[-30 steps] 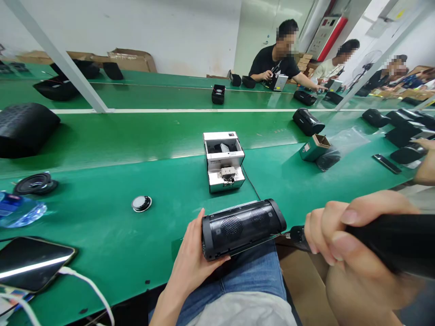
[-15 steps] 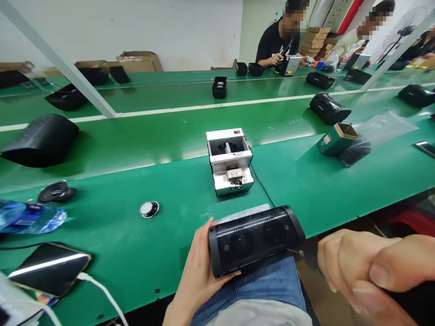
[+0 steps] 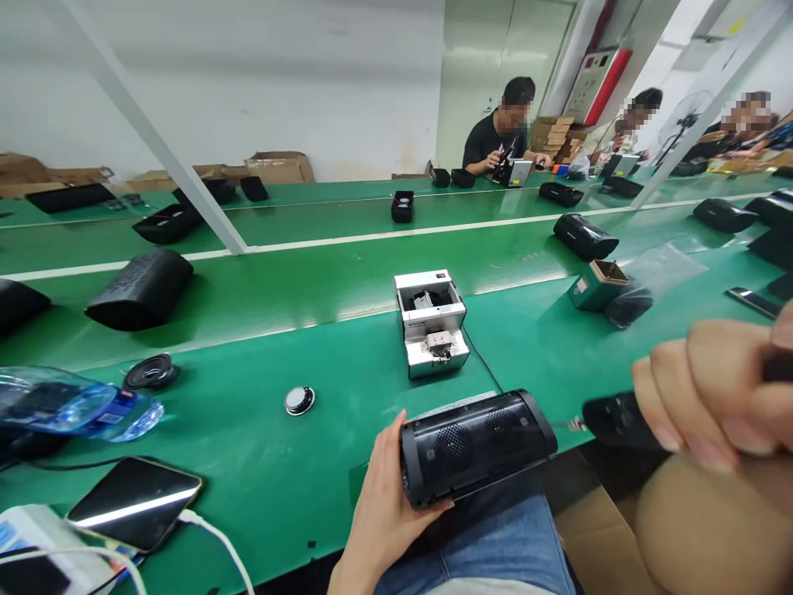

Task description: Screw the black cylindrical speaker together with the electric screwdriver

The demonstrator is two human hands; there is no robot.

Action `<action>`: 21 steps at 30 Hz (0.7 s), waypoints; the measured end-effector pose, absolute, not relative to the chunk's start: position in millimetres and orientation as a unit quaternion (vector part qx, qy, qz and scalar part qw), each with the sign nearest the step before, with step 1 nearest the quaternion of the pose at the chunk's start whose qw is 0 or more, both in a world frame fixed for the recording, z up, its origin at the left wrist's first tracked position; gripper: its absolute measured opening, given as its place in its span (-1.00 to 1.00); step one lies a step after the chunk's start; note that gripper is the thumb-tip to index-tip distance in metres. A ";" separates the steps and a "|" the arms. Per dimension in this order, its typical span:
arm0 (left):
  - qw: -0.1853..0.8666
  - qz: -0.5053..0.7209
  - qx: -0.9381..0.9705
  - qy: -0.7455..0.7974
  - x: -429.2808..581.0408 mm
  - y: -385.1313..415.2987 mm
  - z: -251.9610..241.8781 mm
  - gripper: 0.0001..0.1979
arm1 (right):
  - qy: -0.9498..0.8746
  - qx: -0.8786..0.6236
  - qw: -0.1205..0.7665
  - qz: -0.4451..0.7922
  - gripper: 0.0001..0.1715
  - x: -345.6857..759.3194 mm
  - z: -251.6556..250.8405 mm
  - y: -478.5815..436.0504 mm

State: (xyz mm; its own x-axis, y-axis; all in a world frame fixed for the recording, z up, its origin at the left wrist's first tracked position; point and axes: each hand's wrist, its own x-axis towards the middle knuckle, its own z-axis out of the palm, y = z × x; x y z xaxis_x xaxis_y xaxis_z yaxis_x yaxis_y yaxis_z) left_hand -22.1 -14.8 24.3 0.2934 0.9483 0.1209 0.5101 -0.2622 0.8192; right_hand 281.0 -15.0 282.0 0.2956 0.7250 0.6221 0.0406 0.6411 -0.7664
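Note:
My left hand (image 3: 391, 506) is wrapped round one end of a black speaker housing (image 3: 481, 445), held above my lap at the table edge. Two perforated round patches show on the housing's upper face. At the right, my right hand (image 3: 712, 392) grips a black electric screwdriver (image 3: 616, 420), partly hidden by the fingers and slightly blurred. Its bit points left toward the housing's right end; whether it touches cannot be made out. Behind the housing stands a silver screw feeder (image 3: 432, 324) with a cable. A small round speaker driver (image 3: 300, 401) lies left of it.
A phone (image 3: 137, 502) with a white cable, a plastic bottle (image 3: 80, 405) and a larger speaker driver (image 3: 150, 372) lie left. Right is a green box (image 3: 598, 286) beside a plastic bag. Black housings (image 3: 141, 289) rest along the green conveyor belt (image 3: 322, 263). Co-workers sit across.
The view has tilted up and shifted left. My right hand has risen, bringing the screwdriver into clear view with its bit toward the housing's right end. My left hand still holds the housing.

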 end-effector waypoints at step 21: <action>0.366 0.329 0.707 0.508 -17.3 -14.2 25.2 0.30 | -0.519 -0.378 0.732 0.230 -0.69 192.6 256.2 141.9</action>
